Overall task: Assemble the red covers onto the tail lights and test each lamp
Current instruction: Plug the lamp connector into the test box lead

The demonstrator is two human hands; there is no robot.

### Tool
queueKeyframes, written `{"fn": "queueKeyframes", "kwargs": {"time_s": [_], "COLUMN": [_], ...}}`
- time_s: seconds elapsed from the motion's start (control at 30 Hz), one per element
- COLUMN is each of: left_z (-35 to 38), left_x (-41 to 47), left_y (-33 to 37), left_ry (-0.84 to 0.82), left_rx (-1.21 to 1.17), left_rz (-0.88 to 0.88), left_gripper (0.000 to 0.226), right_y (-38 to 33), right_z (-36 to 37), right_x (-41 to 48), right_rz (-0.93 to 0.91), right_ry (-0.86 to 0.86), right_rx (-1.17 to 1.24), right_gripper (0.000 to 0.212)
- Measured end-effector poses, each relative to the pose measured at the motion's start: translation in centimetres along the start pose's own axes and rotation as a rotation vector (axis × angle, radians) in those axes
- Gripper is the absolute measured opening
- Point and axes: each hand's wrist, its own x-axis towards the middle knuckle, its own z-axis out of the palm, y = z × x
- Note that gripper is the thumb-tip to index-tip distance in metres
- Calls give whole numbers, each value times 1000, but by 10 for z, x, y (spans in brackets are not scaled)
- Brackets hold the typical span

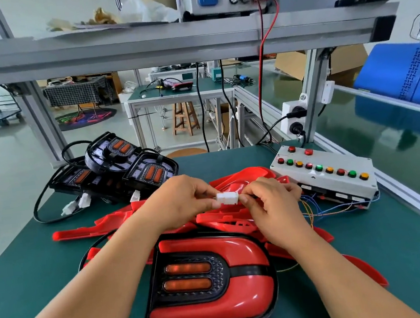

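Nearest, under both forearms: a covered tail light (209,279), flat on the green mat (33,270), lens up, red cover (243,254) seated all round as far as visible. Above it, raised over the pile of loose red covers (111,223): a white connector pair (228,198). Pinched at its left end by the left hand (179,201), thumb and forefinger closed on it. Pinched at its right end by the right hand (271,204), fingertips closed on the plug and its thin wires. Fully mated or only meeting: cannot tell.

Judged as the plug-in ahead of the lamp test. To do it well:
- Line the two housings up straight, keyed sides matching, before pressing.
- Push on the plastic bodies, never on the wires.
- Press to a firm stop, with no rocking sideways.
- Keep slack in the coloured leads (322,211) running to the button test box (323,172), just right of the pile, so as not to drag it.
- Then free one hand for the buttons and watch the lens.

Waiting at the far left of the mat: a stack of uncovered black tail lights (115,167).
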Motion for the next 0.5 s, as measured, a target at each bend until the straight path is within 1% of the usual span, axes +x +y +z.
{"fn": "queueKeyframes", "kwargs": {"time_s": [0.03,0.07,0.13,0.2,0.23,0.27,0.33,0.4,0.5], "left_z": [-7,-15,-26,-29,-25,-21,-8,5,16], "left_x": [-6,-14,-40,-69,-79,-84,-83,-75,-60], "left_y": [-8,-19,-43,-59,-64,-68,-69,-63,-64], "left_ry": [-42,-58,-48,-26,5,58,203,305,288], "left_rx": [48,45,-126,-275,-271,-210,-22,46,-8], "left_rz": [-17,-32,-65,-81,-87,-94,-99,-111,-130], "left_gripper": [31,38,42,47,53,56,52,42,36], "right_y": [4,9,21,27,28,28,29,34,41], "right_z": [-1,-2,-7,-6,-4,-2,1,1,-1], "right_x": [1,1,3,3,3,4,6,9,17], "right_rz": [33,84,183,215,210,207,231,291,334], "right_ry": [2,12,31,8,-12,-24,-42,-85,-169], "right_rx": [-28,-57,-129,-194,-221,-251,-334,-415,-438], "right_gripper": [15,16,17,19,21,23,25,36,62]}}
